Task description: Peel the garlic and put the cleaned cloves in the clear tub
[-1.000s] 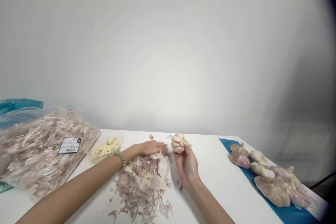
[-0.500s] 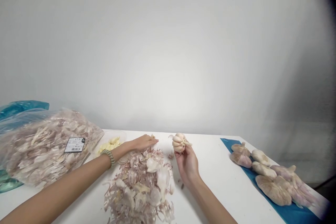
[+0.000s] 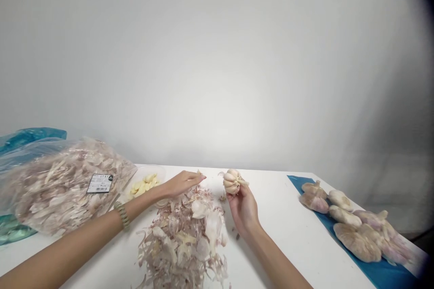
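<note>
My right hand is closed around a partly peeled garlic bulb and holds it above the white table, palm up. My left hand stretches forward with its fingers out flat, resting at the far edge of a heap of garlic skins. A tiny scrap of skin lies at its fingertips. A beaded bracelet sits on my left forearm.
A clear bag stuffed with garlic skins, with a label, lies at the left over blue plastic. A clear tray of peeled cloves stands beside it. Several whole garlic bulbs lie on a blue sheet at the right.
My left hand swept back from beside the bulb toward the left and pushed the skins nearer to me. The right hand with the bulb has barely moved.
</note>
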